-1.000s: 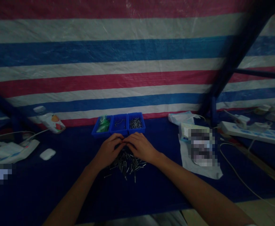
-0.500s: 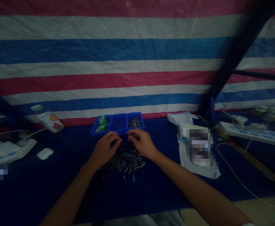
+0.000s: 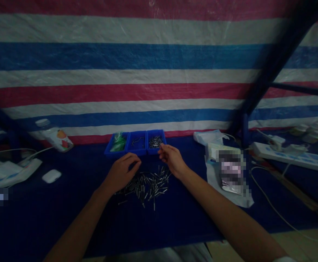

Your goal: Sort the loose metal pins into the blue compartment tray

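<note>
Above the near edge of the right blue bin [image 3: 156,148] is my right hand [image 3: 173,159], its thumb and fingers pinched together; whatever they hold is too small to make out. My left hand [image 3: 123,171] hovers at the left side of a loose pile of thin dark metal pins [image 3: 155,185], with fingers curled and the thumb close to the index fingertip. Anything between those fingertips does not show clearly. Small metal parts [image 3: 155,142] fill the right bin. A few thin pieces lie in the middle bin [image 3: 137,146], and green plastic packets [image 3: 119,142] fill the left one.
A bottle [image 3: 55,136] leans at the back left, near a white case [image 3: 51,176]. To the right lie white wrapping [image 3: 210,174] and a power strip [image 3: 289,156] with cables. A striped sheet [image 3: 148,76] hangs behind the blue table [image 3: 159,233].
My right hand has moved right, away from the left fingertips and toward the right bin's near corner. My left hand has stayed almost in place.
</note>
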{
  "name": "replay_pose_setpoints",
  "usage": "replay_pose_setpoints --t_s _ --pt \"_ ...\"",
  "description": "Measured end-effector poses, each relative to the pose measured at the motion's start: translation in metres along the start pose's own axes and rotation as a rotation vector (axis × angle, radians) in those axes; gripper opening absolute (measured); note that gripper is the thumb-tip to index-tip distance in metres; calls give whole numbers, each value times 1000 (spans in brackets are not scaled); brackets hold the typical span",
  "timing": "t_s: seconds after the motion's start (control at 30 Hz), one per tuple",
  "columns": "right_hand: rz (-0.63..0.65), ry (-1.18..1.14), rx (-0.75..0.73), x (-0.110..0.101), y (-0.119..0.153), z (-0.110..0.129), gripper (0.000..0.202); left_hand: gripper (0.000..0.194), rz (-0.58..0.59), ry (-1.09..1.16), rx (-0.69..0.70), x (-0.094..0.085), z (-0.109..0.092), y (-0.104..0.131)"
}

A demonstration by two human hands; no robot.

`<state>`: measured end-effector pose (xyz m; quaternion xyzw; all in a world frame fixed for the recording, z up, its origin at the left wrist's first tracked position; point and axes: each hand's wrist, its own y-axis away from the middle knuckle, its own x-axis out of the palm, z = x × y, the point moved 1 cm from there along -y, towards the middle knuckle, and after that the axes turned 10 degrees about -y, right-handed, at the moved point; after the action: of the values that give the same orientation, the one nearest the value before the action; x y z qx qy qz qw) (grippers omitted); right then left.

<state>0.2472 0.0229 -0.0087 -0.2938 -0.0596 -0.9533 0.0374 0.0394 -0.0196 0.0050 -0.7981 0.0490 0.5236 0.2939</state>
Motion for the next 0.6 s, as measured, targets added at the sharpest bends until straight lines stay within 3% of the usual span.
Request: replay_pose_setpoints --t_s 0.17,0.6 --pt "-64 136 7 -4 -4 -2 31 21 38 -12 10 1 0 0" --pt "-112 139 40 -6 -5 0 35 21 116 -15 -25 2 0 -1"
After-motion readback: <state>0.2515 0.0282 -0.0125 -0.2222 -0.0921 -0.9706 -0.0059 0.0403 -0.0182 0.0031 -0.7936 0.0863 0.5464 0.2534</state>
